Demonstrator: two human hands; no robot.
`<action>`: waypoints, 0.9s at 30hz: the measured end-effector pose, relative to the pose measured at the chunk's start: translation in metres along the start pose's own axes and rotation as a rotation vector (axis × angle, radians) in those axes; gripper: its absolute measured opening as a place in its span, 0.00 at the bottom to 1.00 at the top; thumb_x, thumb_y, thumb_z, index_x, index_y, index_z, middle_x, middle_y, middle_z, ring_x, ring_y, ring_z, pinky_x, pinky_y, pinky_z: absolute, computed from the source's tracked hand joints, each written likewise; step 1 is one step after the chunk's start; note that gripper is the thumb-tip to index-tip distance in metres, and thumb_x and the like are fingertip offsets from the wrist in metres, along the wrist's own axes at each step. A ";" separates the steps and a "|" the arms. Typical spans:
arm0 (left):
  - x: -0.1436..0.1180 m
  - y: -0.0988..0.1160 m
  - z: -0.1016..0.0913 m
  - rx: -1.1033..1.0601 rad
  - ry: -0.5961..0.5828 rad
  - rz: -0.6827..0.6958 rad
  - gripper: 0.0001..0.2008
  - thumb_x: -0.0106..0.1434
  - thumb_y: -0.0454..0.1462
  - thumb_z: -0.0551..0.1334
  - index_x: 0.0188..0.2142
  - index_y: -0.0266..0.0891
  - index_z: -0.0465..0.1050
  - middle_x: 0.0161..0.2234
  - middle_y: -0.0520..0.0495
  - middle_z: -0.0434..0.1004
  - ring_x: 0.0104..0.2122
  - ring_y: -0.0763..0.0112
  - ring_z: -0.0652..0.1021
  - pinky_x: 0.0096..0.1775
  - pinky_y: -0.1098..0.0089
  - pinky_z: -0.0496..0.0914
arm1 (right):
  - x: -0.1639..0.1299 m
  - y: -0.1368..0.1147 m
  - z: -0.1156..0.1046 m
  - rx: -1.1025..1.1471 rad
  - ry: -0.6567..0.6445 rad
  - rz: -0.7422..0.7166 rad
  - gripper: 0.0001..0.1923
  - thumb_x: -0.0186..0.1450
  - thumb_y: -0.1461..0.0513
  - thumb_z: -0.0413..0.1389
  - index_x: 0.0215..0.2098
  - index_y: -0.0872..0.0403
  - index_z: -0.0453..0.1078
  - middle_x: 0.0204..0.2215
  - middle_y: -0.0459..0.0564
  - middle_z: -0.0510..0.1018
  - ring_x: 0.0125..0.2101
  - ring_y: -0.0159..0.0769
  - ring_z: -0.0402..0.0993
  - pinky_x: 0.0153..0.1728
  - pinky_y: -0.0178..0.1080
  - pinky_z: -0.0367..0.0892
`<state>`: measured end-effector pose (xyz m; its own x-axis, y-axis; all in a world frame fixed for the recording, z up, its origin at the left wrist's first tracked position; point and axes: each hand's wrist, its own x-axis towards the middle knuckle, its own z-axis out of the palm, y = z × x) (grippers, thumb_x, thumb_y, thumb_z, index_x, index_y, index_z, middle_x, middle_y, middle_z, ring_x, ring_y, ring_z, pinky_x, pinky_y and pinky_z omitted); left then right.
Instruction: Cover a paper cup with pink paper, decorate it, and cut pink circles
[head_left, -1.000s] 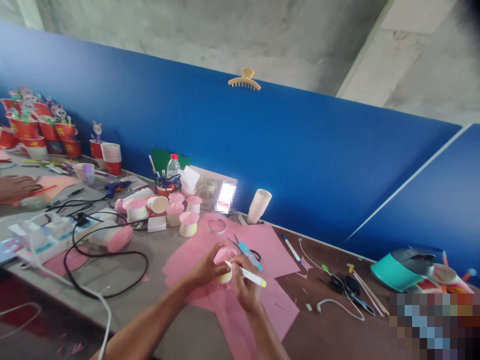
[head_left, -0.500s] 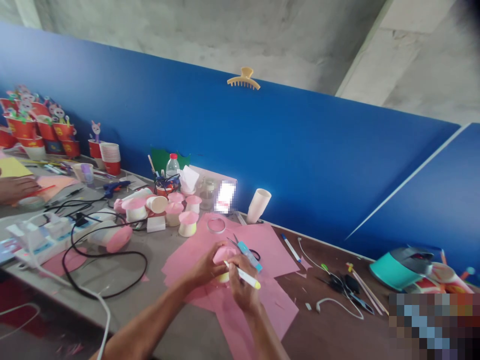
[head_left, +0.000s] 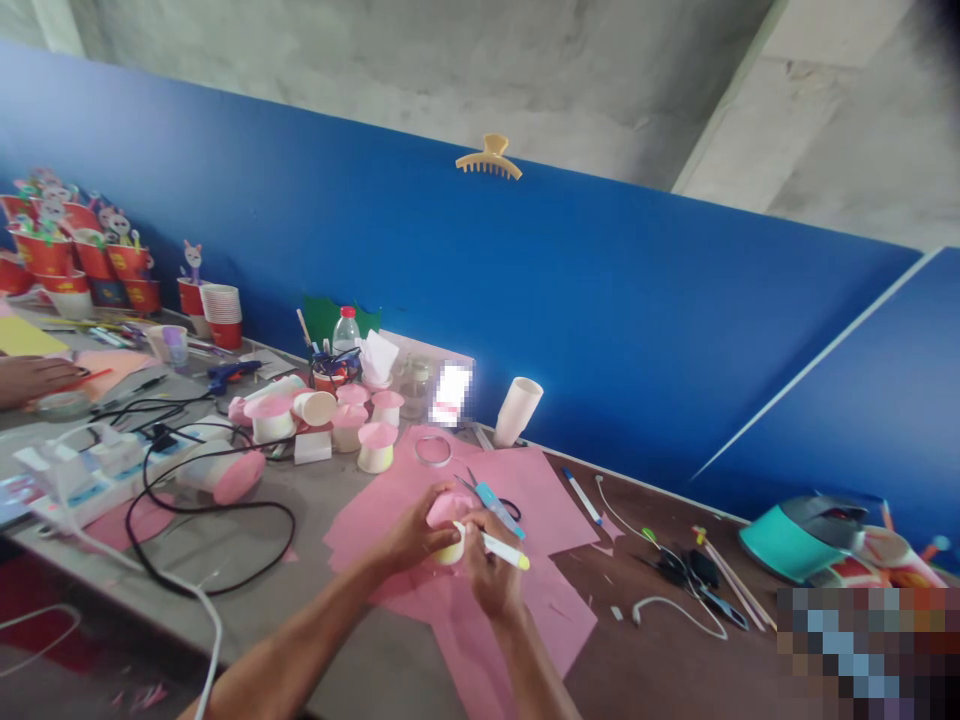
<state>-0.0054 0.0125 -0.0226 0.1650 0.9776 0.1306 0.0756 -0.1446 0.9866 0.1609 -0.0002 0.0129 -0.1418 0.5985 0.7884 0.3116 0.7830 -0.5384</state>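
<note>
My left hand grips a small cream cup with a pink paper top, holding it down over the pink paper sheets. My right hand holds a white pen with a yellow cap, its tip against the cup. Blue-handled scissors lie just beyond the cup. A clear tape ring rests on the pink paper behind them.
Several finished pink-topped cups stand at centre left near a water bottle. A black cable loops over the table beside a power strip. Red cups crowd the far left; another person's hand rests there. A teal device sits right.
My right hand has shifted the pen slightly along the cup; the left hand keeps its hold. The other person's hand at far left has moved a little.
</note>
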 end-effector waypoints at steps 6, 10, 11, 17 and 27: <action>0.000 0.000 0.002 -0.127 -0.021 0.013 0.36 0.55 0.46 0.74 0.60 0.43 0.65 0.51 0.42 0.78 0.45 0.54 0.82 0.45 0.61 0.76 | -0.003 0.004 -0.001 0.062 0.031 0.170 0.18 0.75 0.55 0.48 0.31 0.52 0.72 0.22 0.46 0.77 0.23 0.36 0.72 0.24 0.38 0.67; -0.002 0.006 0.002 -0.093 -0.014 0.036 0.35 0.57 0.47 0.72 0.59 0.41 0.63 0.51 0.40 0.77 0.48 0.50 0.80 0.46 0.60 0.75 | -0.003 0.004 -0.001 0.104 0.017 0.210 0.19 0.75 0.53 0.49 0.31 0.52 0.72 0.20 0.44 0.73 0.20 0.35 0.68 0.22 0.37 0.65; -0.002 0.007 0.002 -0.066 -0.013 0.041 0.35 0.57 0.47 0.72 0.59 0.41 0.63 0.51 0.41 0.77 0.49 0.50 0.79 0.46 0.59 0.75 | -0.004 0.004 -0.001 0.106 0.010 0.204 0.18 0.75 0.53 0.49 0.32 0.52 0.72 0.20 0.44 0.73 0.20 0.35 0.68 0.23 0.38 0.65; -0.001 0.004 0.000 0.024 0.010 0.036 0.36 0.56 0.49 0.73 0.59 0.41 0.65 0.50 0.41 0.78 0.50 0.49 0.77 0.50 0.55 0.75 | -0.004 0.002 0.003 0.100 -0.008 0.148 0.17 0.74 0.55 0.49 0.32 0.51 0.73 0.24 0.48 0.78 0.25 0.38 0.73 0.29 0.40 0.69; -0.001 0.004 0.000 0.037 0.013 0.013 0.37 0.55 0.50 0.73 0.60 0.41 0.65 0.50 0.40 0.78 0.45 0.54 0.79 0.45 0.59 0.76 | 0.000 -0.003 0.004 0.031 -0.011 0.100 0.15 0.74 0.59 0.49 0.33 0.50 0.74 0.27 0.47 0.81 0.28 0.38 0.78 0.31 0.38 0.69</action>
<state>-0.0054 0.0113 -0.0190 0.1534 0.9775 0.1451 0.1102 -0.1629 0.9805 0.1559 -0.0023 0.0132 -0.1215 0.6753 0.7275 0.2957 0.7243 -0.6229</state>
